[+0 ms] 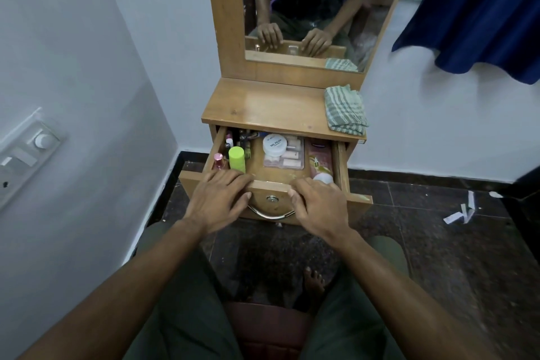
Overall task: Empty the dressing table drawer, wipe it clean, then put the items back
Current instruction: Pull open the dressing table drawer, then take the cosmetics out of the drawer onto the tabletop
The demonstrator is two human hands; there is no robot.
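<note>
The drawer (277,187) was seen pulled out from under the top of the dressing table (263,108), its front board nearest the person. Inside it, at the left end, a lime-green cylinder (237,158) stood upright beside a pink-capped bottle (218,161), with a cluster of small dark tubes and bottles (241,139) packed behind them. Towards the middle of the drawer a round white jar (274,144) was set on a flat clear pack of pale items (287,153), and at the right end a pinkish packet (320,159) lay with a white bottle (323,178) at its near edge. The left hand (220,199) was laid over the left part of the drawer front, fingers spread loosely and curled over the top edge, nothing else being held. The right hand (321,207) was placed likewise on the right part, fingers bent over the edge and the thumb against the front face. Between the two hands a curved metal handle (270,213) and a small round lock (272,199) were visible on the drawer front. Above the drawer, a folded striped cloth (346,111) rested on the right end of the table top, and the mirror (306,9) stood behind it.
</note>
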